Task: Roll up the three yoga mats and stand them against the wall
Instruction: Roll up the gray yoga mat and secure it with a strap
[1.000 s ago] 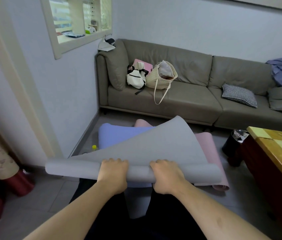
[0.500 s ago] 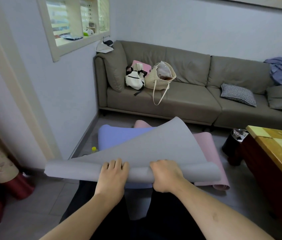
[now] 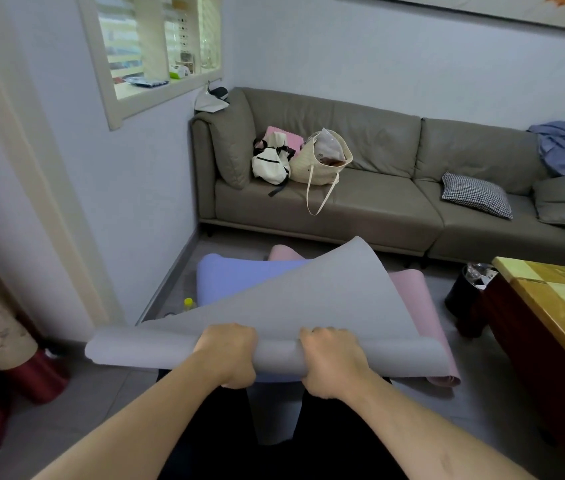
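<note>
Both the left hand (image 3: 227, 355) and right hand (image 3: 331, 362) curl tightly around the rolled near end of the grey mat (image 3: 308, 306), lifted above the blue mat (image 3: 236, 280) and pink mat (image 3: 423, 306) lying on the floor before the sofa (image 3: 378, 202). Rolling of the first mat looks barely begun; next, probably, wind the roll forward evenly.

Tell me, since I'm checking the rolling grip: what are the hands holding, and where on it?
Both the left hand and right hand grip the grey mat at its rolled near edge, side by side near the middle.
</note>
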`<state>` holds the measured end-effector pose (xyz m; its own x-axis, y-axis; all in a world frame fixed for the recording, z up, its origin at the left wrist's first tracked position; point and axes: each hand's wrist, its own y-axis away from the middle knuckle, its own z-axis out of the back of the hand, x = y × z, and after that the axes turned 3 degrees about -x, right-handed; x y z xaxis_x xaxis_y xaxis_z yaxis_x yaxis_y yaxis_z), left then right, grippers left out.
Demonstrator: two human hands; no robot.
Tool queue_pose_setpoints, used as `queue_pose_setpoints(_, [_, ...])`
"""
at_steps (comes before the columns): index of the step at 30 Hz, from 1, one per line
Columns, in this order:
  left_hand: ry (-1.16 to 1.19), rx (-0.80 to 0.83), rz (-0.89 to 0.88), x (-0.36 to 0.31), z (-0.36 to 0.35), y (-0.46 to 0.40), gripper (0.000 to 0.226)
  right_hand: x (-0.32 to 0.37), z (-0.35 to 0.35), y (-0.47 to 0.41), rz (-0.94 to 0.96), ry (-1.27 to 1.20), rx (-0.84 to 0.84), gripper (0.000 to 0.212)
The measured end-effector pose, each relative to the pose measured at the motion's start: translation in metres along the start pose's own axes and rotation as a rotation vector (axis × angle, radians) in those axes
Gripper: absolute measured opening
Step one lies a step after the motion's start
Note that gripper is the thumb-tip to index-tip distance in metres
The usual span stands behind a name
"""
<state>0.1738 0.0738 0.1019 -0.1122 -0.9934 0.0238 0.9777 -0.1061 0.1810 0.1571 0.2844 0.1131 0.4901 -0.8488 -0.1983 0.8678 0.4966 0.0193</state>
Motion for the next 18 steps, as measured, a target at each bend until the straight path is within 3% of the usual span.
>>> queue_pose_setpoints(6, [-0.087,-0.222,0.039,-0.013,-0.023,0.014,0.053,-0.005,0.007,-0.016,-0.001,-0.053,0.194,0.037])
queue_pose_setpoints(9, [-0.101,-0.196,0.054,-0.013,-0.016,0.011,0.046,-0.003,0.002,-0.016,0.002,-0.050,0.162,0.039])
queue_pose_setpoints(15, [-0.065,-0.020,-0.062,-0.006,0.008,0.000,0.040,0.003,-0.019,0.007,0.003,-0.056,-0.114,0.045])
queue_pose_setpoints(18, [-0.032,0.065,-0.054,-0.005,0.015,-0.003,0.044,0.006,-0.027,0.012,0.004,-0.011,-0.105,0.058])
